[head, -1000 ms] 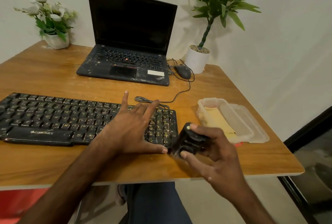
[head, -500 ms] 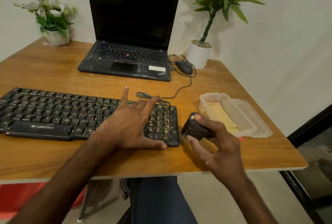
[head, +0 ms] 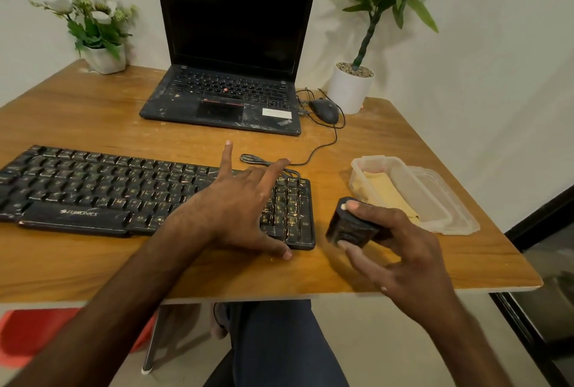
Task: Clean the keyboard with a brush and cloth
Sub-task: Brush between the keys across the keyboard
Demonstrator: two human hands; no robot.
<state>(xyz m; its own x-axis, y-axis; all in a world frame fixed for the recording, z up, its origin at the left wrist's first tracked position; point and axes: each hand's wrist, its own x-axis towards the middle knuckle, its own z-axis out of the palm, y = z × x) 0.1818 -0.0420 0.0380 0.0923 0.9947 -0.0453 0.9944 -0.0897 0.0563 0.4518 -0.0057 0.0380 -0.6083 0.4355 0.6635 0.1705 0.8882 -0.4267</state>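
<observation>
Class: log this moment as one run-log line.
left hand: rests on keyboard | right hand: grips black brush beside keyboard | yellow cloth: in tub

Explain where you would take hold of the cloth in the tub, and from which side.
Probably from straight above: the tub is open on top, and its walls block any sideways reach. The cloth lies flat inside, so pinch up its bare middle between thumb and fingertip. The right hand holds the brush, so free it first.
</observation>
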